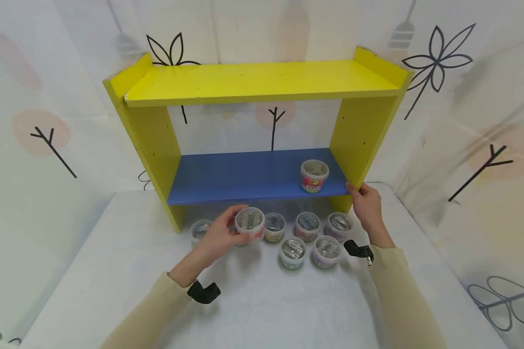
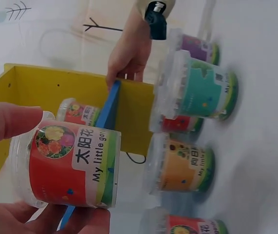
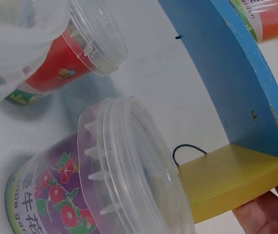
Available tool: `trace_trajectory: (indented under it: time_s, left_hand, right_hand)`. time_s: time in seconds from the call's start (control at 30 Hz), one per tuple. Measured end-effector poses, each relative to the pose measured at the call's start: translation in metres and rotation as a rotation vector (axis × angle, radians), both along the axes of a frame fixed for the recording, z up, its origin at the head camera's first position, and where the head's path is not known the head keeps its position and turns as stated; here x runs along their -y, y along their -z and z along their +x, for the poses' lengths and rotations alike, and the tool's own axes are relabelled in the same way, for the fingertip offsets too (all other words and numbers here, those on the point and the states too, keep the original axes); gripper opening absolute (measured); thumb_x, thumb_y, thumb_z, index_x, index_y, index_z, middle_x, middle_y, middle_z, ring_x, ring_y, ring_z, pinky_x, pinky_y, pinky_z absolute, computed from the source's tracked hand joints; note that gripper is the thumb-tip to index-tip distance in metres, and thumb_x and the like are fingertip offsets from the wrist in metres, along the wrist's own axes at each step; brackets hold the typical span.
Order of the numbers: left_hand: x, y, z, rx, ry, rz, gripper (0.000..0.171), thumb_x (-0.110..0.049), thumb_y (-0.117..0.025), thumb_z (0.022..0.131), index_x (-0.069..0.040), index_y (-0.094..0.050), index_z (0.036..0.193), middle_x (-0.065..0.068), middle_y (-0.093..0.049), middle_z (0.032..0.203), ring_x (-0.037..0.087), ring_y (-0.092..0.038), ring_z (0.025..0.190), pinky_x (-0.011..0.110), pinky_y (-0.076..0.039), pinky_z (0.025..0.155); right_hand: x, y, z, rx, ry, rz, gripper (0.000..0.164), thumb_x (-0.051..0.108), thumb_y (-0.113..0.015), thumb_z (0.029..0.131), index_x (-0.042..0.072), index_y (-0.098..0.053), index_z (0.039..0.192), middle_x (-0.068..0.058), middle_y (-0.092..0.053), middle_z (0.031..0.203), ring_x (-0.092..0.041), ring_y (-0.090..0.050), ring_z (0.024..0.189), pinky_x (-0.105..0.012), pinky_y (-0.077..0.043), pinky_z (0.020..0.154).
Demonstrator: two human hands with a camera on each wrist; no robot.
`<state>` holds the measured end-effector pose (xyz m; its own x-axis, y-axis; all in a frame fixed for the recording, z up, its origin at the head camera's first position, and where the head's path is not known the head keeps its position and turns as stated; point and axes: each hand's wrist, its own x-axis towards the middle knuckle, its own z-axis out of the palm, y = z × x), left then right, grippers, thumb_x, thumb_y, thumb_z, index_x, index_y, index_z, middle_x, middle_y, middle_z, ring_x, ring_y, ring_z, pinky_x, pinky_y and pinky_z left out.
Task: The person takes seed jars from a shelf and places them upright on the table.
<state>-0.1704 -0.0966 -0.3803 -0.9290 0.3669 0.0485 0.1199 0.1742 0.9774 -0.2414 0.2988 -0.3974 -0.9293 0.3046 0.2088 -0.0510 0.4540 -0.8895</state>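
Observation:
My left hand point(image 1: 216, 238) holds a small clear-lidded plastic tub point(image 2: 70, 165) between thumb and fingers. Its label is red with a flower picture, and it is raised just in front of the blue shelf board point(image 1: 240, 174). With my right hand point(image 1: 368, 208) I grip the shelf unit's yellow side panel point(image 1: 361, 131) at the right end of the blue board, fingers partly hidden behind it. Another red-labelled tub point(image 1: 313, 177) stands upright on the right part of the blue board.
Several similar tubs stand on the white table below and in front of the unit, among them a teal one point(image 2: 204, 87), an orange one point(image 2: 187, 165) and a purple one point(image 3: 65, 185). The unit's yellow top board point(image 1: 253, 80) spans above. Patterned cloth point(image 1: 463, 145) hangs behind and beside.

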Motion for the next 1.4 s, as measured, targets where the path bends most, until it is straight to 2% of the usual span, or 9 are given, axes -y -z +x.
trace_trajectory:
  time_s: [0.23,0.37,0.57,0.97,1.23,1.4]
  left_hand:
    - [-0.001,0.011,0.008,-0.017,0.006,-0.024,0.076,-0.005,-0.085,0.074,-0.014,-0.051,0.142,0.007,-0.055,0.134,0.026,-0.054,0.114,0.036,-0.052,0.09]
    - [-0.001,0.016,0.012,-0.029,0.031,-0.035,0.076,-0.005,-0.084,0.076,-0.012,-0.05,0.144,0.008,-0.055,0.136,0.027,-0.055,0.116,0.041,-0.052,0.095]
    - [-0.001,0.024,0.016,-0.062,0.042,-0.069,0.076,-0.008,-0.086,0.075,-0.011,-0.052,0.142,0.008,-0.054,0.138,0.029,-0.053,0.122,0.048,-0.045,0.104]
    - [-0.002,0.04,0.024,-0.116,0.019,-0.153,0.077,-0.013,-0.088,0.075,-0.009,-0.052,0.142,0.009,-0.057,0.137,0.028,-0.056,0.121,0.047,-0.048,0.1]
    - [-0.006,0.049,0.027,-0.112,0.045,-0.172,0.08,-0.013,-0.087,0.076,-0.004,-0.048,0.145,0.012,-0.055,0.138,0.03,-0.054,0.123,0.047,-0.049,0.098]
    - [-0.007,0.054,0.026,-0.096,0.045,-0.187,0.08,-0.016,-0.088,0.077,-0.006,-0.047,0.146,0.012,-0.056,0.138,0.029,-0.053,0.125,0.045,-0.05,0.097]
  right_hand:
    - [0.001,-0.001,0.001,0.003,0.0,-0.008,0.06,0.044,-0.05,0.102,-0.005,-0.057,0.136,-0.027,-0.062,0.126,-0.041,-0.056,0.12,-0.057,-0.04,0.107]
    - [0.002,-0.002,0.002,0.002,0.004,-0.007,0.059,0.044,-0.051,0.102,-0.005,-0.057,0.135,-0.026,-0.063,0.126,-0.04,-0.056,0.119,-0.056,-0.041,0.106]
    - [0.002,-0.003,0.003,0.003,-0.002,-0.007,0.061,0.045,-0.049,0.102,-0.006,-0.056,0.136,-0.027,-0.062,0.126,-0.041,-0.056,0.12,-0.057,-0.041,0.106]
    - [0.0,-0.001,0.002,0.003,-0.01,-0.004,0.062,0.046,-0.05,0.102,-0.005,-0.055,0.138,-0.027,-0.061,0.129,-0.042,-0.054,0.123,-0.058,-0.039,0.107]
    - [0.001,-0.002,0.002,0.004,0.003,-0.004,0.061,0.045,-0.051,0.102,-0.005,-0.056,0.136,-0.026,-0.062,0.128,-0.041,-0.055,0.121,-0.057,-0.04,0.106]
    - [0.002,-0.002,0.002,0.008,0.007,-0.006,0.061,0.046,-0.05,0.102,-0.004,-0.056,0.136,-0.026,-0.062,0.128,-0.041,-0.055,0.121,-0.057,-0.04,0.106]
